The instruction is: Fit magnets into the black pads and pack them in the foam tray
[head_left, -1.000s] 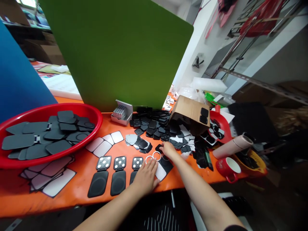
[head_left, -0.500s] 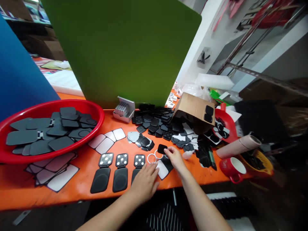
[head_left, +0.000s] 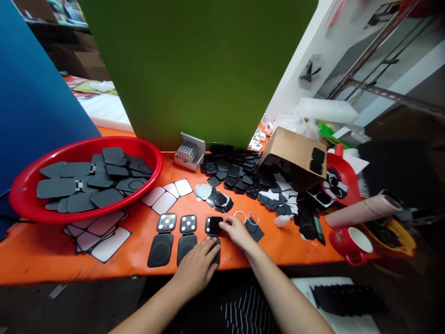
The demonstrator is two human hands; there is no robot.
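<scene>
Three hinged black folding pads lie opened out in a row. The left pad (head_left: pixel 160 249) and the middle pad (head_left: pixel 187 243) show upper panels with white dots. My left hand (head_left: pixel 197 263) lies with fingers stretched over the lower panel of the right pad (head_left: pixel 217 254), hiding part of it. Between the thumb and fingers of my right hand (head_left: pixel 238 232) is a thin black square plate (head_left: pixel 216 226). It covers most of that pad's dotted upper panel; whether it touches cannot be told. Right of this hand are a pale ring (head_left: pixel 253 218) and a black square sheet (head_left: pixel 255 232).
A red basin (head_left: pixel 86 218) with grey-black pads stands left. Behind my hands lie a heap of black plates (head_left: pixel 232 171), white cards (head_left: pixel 163 199) and a small box (head_left: pixel 189 153). Rightward are a cardboard box (head_left: pixel 295 148), a pink tumbler (head_left: pixel 363 211) and a red mug (head_left: pixel 349 246).
My right hand has carried the black square plate leftward, from beside the rings to over the right pad's dotted panel. My left hand stays at that pad. The view has shifted slightly.
</scene>
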